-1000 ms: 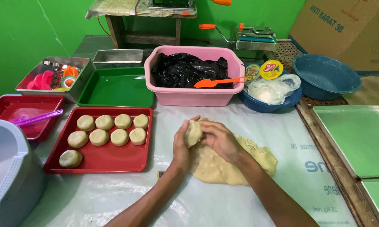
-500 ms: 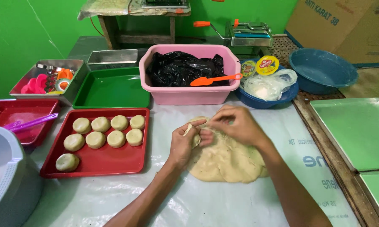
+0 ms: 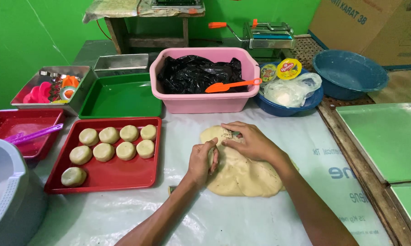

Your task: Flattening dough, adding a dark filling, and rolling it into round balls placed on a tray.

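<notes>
A large pale mass of dough [image 3: 242,173] lies on the plastic-covered table [image 3: 223,223]. My left hand [image 3: 201,159] grips the dough's left edge, fingers curled into it. My right hand [image 3: 249,141] presses on the dough's upper part, fingers pinching a portion near the top left. To the left, a red tray [image 3: 118,175] holds several round flattened dough pieces [image 3: 112,145].
A pink tub [image 3: 205,98] with a black bag and an orange spatula [image 3: 232,84] stands behind the dough. Beside it are a green tray [image 3: 121,98], blue bowls [image 3: 349,73], a pasta roller [image 3: 269,35], metal trays, a grey container [image 3: 7,200] and green trays [image 3: 387,136] at right.
Both hands have come down from holding a small piece above the table onto the big dough mass, now pinching at its upper left edge.
</notes>
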